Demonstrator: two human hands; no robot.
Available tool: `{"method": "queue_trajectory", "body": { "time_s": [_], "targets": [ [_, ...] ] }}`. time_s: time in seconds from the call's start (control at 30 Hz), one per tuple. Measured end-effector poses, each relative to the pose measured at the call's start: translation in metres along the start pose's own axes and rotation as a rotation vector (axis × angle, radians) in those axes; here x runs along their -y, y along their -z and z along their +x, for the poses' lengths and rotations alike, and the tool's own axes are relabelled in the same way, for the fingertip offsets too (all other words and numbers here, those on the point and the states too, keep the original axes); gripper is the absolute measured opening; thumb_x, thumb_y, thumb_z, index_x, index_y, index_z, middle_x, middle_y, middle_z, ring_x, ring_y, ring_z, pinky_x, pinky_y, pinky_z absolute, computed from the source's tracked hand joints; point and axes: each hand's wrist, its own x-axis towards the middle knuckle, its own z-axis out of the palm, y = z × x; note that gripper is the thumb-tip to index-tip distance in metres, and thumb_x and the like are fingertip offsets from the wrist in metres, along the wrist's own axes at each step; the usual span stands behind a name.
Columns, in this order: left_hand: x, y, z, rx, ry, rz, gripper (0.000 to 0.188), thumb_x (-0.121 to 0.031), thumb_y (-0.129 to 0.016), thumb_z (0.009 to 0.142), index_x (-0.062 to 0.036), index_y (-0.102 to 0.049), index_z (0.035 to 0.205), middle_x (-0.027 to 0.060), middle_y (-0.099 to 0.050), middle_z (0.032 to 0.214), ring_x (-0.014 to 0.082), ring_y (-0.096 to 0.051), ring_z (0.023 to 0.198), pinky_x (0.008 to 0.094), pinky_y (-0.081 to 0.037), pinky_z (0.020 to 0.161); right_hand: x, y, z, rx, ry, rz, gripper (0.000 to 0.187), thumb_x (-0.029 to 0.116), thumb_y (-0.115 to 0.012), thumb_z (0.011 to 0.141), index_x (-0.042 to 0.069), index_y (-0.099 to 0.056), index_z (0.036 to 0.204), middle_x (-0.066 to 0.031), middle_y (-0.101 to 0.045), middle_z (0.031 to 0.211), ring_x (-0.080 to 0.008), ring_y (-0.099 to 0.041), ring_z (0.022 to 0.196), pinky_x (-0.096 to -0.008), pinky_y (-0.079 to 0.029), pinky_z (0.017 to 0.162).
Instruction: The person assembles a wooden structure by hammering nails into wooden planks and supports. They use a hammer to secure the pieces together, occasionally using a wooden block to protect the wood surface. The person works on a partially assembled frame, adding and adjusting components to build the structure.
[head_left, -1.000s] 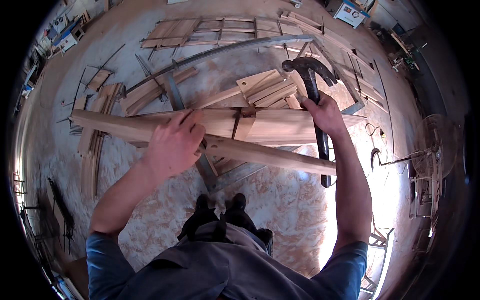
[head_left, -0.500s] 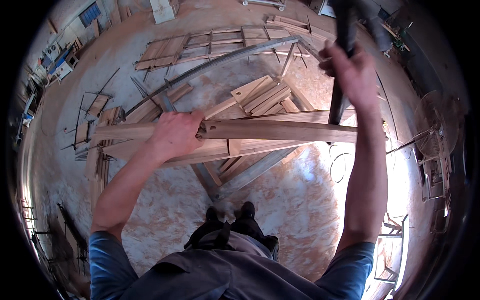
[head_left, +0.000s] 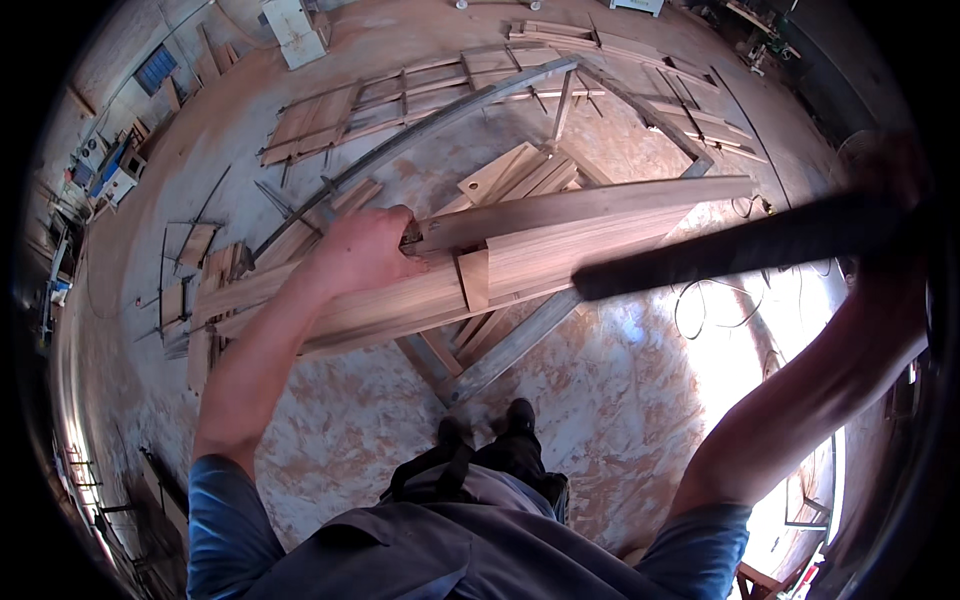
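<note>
Left hand [head_left: 365, 250]: clamped wooden rail [head_left: 590, 207] | Right hand [head_left: 890, 185]: gripped black handle [head_left: 720, 250] | Rail tip: showed near metal frame's [head_left: 512, 350] right corner

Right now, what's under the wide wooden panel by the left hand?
Under the wooden panel, parts of a gray metal frame and some wooden strips show past its lower edge. Whatever's beneath its middle is covered.

text: none legible | signs, numbers: none legible | distance: perhaps too blurred

left hand [head_left: 362, 252]: gripping wooden board [head_left: 590, 208] | right hand [head_left: 890, 185]: holding dark handle [head_left: 735, 247]
</note>
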Motion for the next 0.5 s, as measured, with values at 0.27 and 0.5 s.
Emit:
{"method": "queue_trajectory", "body": {
  "time_s": [0.27,0.5],
  "targets": [
    [0.01,0.001,0.025,0.16,-0.049,-0.118,0.06,-0.047,-0.081,0.071,0.003,-0.064,0.099,0.024,-0.068,0.099,0.0367,-0.066,0.095,0.0441,-0.051,0.082,-0.151,-0.085,-0.205,-0.331,-0.604,0.144,0.025,0.011,-0.053,0.101,-0.004,-0.058,0.12,-0.0159,-0.068,0.112,-0.0212,-0.068,0.099,-0.0362,-0.061,0.075],
    [0.03,-0.016,0.024,0.149,-0.058,-0.15,0.059,-0.044,-0.083,0.071,0.0041,-0.063,0.098,0.0235,-0.067,0.096,0.0355,-0.066,0.09,0.0418,-0.05,0.078,-0.251,-0.147,-0.281,-0.498,-0.619,0.452,0.029,0.012,-0.055,0.101,-0.002,-0.056,0.126,-0.0148,-0.059,0.132,-0.0206,-0.059,0.118,-0.0388,-0.056,0.093]
  ]
}}
